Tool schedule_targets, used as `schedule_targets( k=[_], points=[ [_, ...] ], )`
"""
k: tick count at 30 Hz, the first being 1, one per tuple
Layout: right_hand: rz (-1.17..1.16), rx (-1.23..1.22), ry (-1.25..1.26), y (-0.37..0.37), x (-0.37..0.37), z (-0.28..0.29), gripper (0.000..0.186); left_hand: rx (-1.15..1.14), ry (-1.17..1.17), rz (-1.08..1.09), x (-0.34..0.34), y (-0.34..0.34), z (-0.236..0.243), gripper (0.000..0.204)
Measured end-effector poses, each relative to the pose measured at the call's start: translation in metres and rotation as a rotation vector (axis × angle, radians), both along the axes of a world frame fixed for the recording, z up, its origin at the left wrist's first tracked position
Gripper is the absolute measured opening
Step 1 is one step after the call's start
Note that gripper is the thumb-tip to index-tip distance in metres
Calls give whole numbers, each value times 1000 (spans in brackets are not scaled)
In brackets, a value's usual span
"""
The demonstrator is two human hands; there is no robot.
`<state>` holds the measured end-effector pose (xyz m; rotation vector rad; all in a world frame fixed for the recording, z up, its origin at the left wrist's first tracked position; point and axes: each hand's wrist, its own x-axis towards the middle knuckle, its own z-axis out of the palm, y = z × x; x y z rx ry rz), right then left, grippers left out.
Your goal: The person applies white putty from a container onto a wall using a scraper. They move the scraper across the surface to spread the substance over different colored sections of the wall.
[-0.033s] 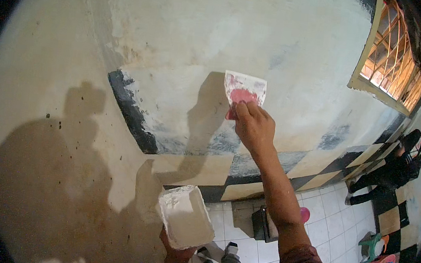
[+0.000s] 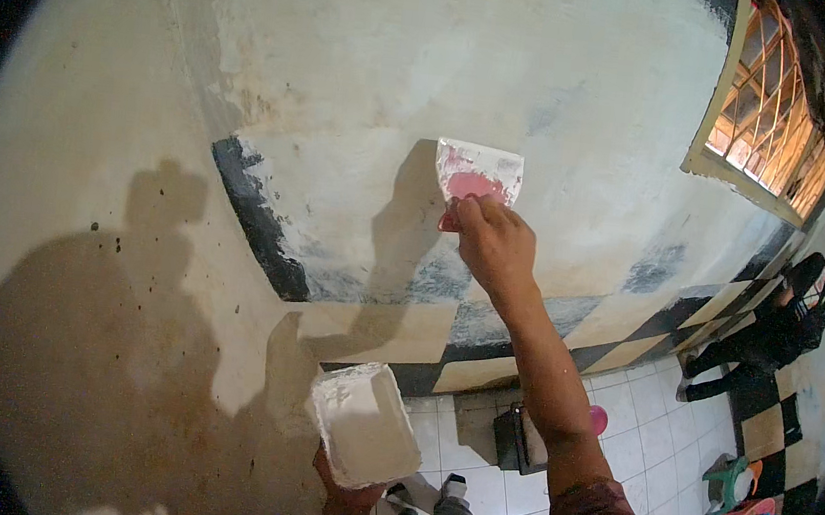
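Observation:
My right hand (image 2: 497, 250) is closed around the red handle of a putty knife (image 2: 480, 168). Its wide blade, smeared with white, lies against the pale wall (image 2: 350, 75). In my left hand (image 2: 344, 482), low in the view, is a white rectangular tub (image 2: 366, 425), gripped from below and partly filled with white filler paste. Dried paste crusts the tub's rim. Most of my left hand's fingers are hidden under the tub. Below the blade, white smears partly cover dark patches (image 2: 440, 284) on the wall.
A side wall (image 2: 133, 312) bearing my shadow meets this wall at the left. Black and cream checks (image 2: 481, 374) run along the wall's base. A dark box (image 2: 512, 438) stands on the tiled floor. At right are a barred window (image 2: 769, 102), another person (image 2: 769, 333) and small stools (image 2: 728, 486).
The putty knife and my right hand have shifted very slightly to the left on the wall. My left hand and the tub stay where they were.

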<state>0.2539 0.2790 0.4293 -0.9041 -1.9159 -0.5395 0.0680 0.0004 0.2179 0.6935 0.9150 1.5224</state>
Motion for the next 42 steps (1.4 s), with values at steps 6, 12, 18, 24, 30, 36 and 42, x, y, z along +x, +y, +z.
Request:
schedule_targets(
  k=[6, 12, 18, 24, 30, 36, 42],
  points=[
    [-95, 51, -425, 31, -4, -226, 50, -29, -795, 96, 0, -5, -6, 59],
    [2, -237, -443, -27, 21, -336, 35, -12, -843, 50, -2, -7, -2, 59],
    [-61, -238, -173, -25, 7, -124, 28, 44, -841, 6, -1, -6, 3, 58],
    [-34, -134, -66, 15, 8, -86, 25, 17, -824, 16, -3, -6, -12, 57],
    [-173, -102, -500, 7, 37, -327, 45, -97, -873, -4, -1, -6, -10, 56],
    [-17, -287, -179, -27, 4, -229, 36, -124, -923, 61, -4, -14, 16, 57],
    [-23, 54, -18, -24, -16, 7, 19, -54, -843, 38, -2, -4, 24, 58]
  ],
)
